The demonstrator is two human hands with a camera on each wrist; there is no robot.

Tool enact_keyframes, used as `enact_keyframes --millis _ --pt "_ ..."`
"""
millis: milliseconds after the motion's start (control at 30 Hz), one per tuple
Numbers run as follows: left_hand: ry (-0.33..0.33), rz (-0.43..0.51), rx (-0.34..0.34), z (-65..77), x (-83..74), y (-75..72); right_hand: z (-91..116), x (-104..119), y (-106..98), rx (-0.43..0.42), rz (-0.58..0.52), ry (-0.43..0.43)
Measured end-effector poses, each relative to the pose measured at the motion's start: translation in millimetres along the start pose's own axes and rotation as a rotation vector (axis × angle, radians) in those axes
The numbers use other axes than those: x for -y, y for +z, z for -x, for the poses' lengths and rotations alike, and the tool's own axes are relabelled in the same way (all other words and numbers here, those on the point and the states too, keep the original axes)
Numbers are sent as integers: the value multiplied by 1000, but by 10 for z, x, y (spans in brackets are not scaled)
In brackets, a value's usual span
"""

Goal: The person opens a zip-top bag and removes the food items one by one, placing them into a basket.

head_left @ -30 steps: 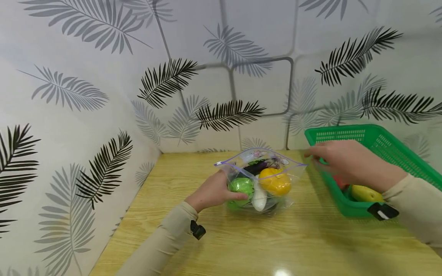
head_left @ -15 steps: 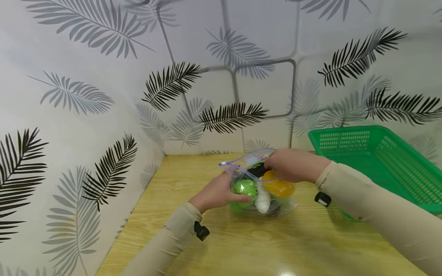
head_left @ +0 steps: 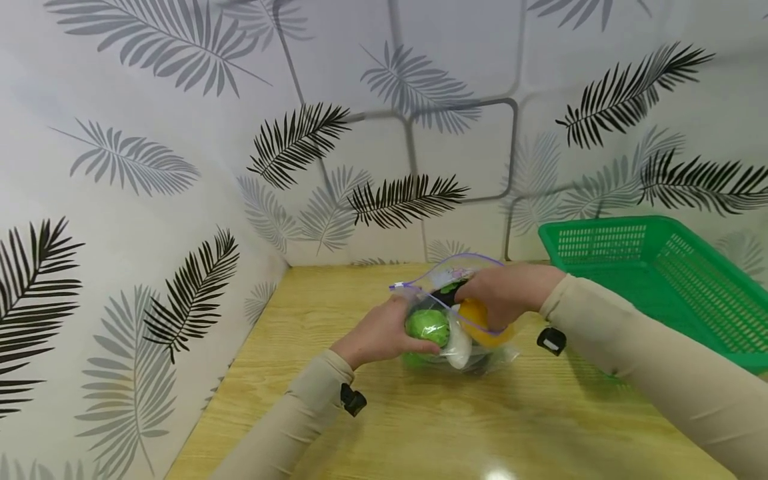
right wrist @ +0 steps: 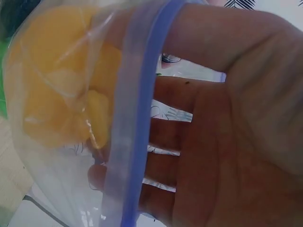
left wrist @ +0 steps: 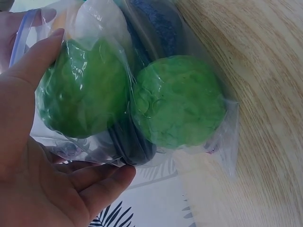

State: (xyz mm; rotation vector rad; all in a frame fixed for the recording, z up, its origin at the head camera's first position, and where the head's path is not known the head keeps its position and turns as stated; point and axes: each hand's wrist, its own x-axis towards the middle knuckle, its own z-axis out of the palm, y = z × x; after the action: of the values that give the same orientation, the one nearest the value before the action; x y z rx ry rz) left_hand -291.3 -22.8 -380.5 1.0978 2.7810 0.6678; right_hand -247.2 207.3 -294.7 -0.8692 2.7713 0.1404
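A clear zip bag (head_left: 507,357) with a purple zip edge stands on the table, its mouth wide. My left hand (head_left: 378,330) holds its left side, thumb in front and fingers behind. Through the film show green bumpy round vegetables (left wrist: 85,90), a smooth white piece (head_left: 459,350) and a dark eggplant (head_left: 447,297) with a green cap. My right hand (head_left: 507,290) reaches through the mouth from the right. Its thumb and fingers are around a yellow-orange round vegetable (right wrist: 52,94) with a stubby stem, inside the bag; its fingertips are partly hidden behind the zip strip (right wrist: 142,118).
A green plastic basket (head_left: 642,283) stands at the right, its near left part hidden by my right sleeve (head_left: 630,333). The wooden table (head_left: 360,427) meets a leaf-patterned wall (head_left: 336,220) at the back and left.
My right hand has moved left from over the basket into the bag's mouth, then slightly down onto the yellow-orange vegetable. My left hand keeps its grip, and the bag mouth has shifted a little right.
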Motion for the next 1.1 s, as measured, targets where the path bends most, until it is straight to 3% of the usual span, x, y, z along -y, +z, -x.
enact_keyframes --millis 200,433,600,733,900,1000,1100 --pt "8 -12 -4 -7 -14 24 3 -5 62 -44 23 -25" --pt "43 -28 10 -27 -29 78 133 -13 31 -131 -39 -25" --pt "64 -9 14 -48 -33 111 286 -31 -165 -211 -120 2" --pt "74 -18 4 -64 -26 128 540 -98 -429 -293 -210 19" --pt "65 -48 -6 -68 -19 106 912 -366 -573 -392 -264 97" --pt "49 -47 -3 -49 1 85 1070 -647 -451 -403 -253 177" --pt "31 -57 4 -20 31 73 1151 -946 -198 -351 -210 246"
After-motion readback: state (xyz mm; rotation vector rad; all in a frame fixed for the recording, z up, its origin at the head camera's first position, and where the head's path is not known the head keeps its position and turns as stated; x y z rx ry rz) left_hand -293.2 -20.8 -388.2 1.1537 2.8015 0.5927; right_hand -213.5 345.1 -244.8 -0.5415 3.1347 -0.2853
